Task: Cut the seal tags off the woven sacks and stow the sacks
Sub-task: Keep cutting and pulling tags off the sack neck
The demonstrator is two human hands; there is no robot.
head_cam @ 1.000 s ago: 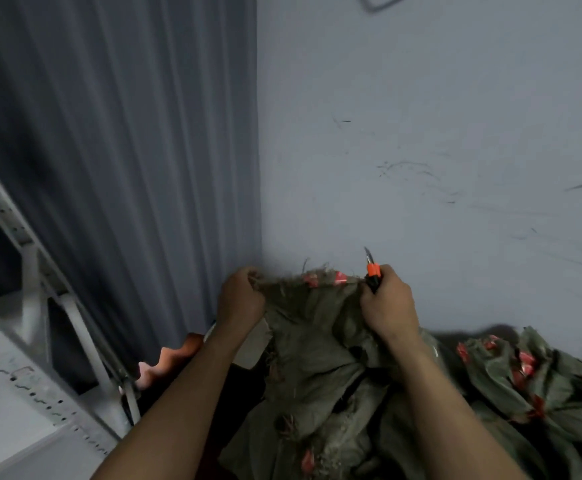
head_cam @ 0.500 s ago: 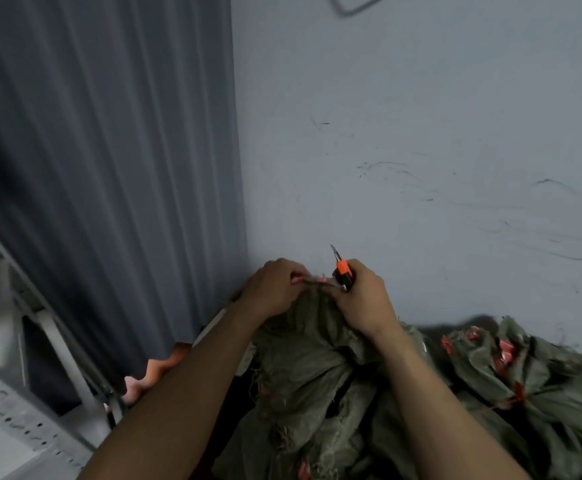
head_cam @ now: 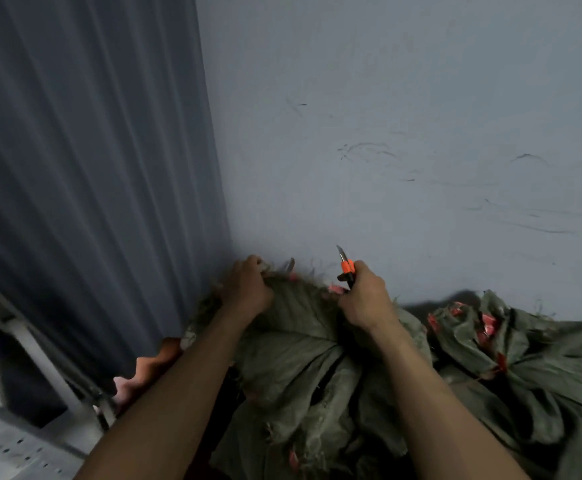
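Note:
A grey-green woven sack [head_cam: 296,327] is held up in front of the wall, its frayed top edge stretched between both hands. My left hand [head_cam: 248,289] grips the left end of that edge. My right hand [head_cam: 362,296] grips the right end together with an orange-and-black utility knife [head_cam: 346,268], blade pointing up. Red seal tags [head_cam: 334,289] show along the edge beside my right hand. More crumpled sacks [head_cam: 511,362] with red tags lie in a heap to the right.
A pale wall [head_cam: 404,150] stands close behind the sacks. A dark corrugated panel [head_cam: 92,168] fills the left. A white perforated metal rack [head_cam: 23,427] stands at lower left, with something orange-pink [head_cam: 144,372] beside it.
My hands had come close together on the sack's edge half a second ago; now they have spread apart again, stretching the edge. The knife stays in my right hand.

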